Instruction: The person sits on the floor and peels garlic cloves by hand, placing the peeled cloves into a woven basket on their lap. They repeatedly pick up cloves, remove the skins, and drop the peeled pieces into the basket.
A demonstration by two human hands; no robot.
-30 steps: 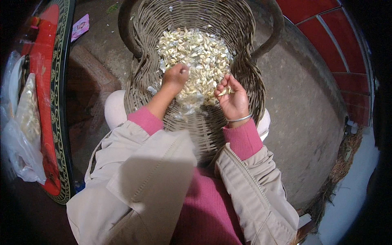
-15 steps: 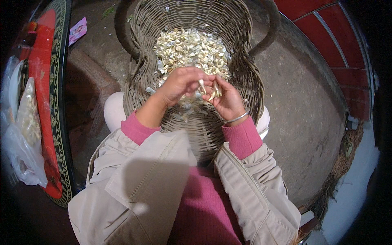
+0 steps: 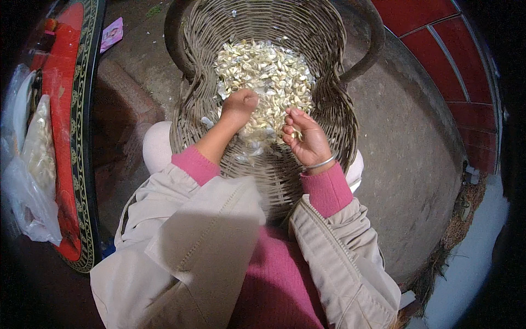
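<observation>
Pale garlic cloves (image 3: 274, 71), mixed with papery skins, lie heaped in a brown wicker basket (image 3: 329, 104) between my knees. My left hand (image 3: 239, 107) is at the near left side of the heap, back of the hand up and fingers curled under. Whatever those fingers hold is hidden. To the right, over the near edge of the heap, my right hand (image 3: 307, 134) is turned partly palm up. Its fingers curl round a few cloves, of which a little shows at the palm. The two hands are apart.
A thick handle (image 3: 372, 60) curves at the basket's right side. At left stands a red table (image 3: 60, 98) with a dark patterned edge, bearing a clear plastic bag (image 3: 33, 203) of pale contents. A pink packet (image 3: 112, 35) lies beyond it. Red tiles (image 3: 433, 52) rise at right.
My left hand has drawn away from the right hand and down to the heap, curling its fingers. My right hand has closed more round its cloves. The view has shifted slightly.
</observation>
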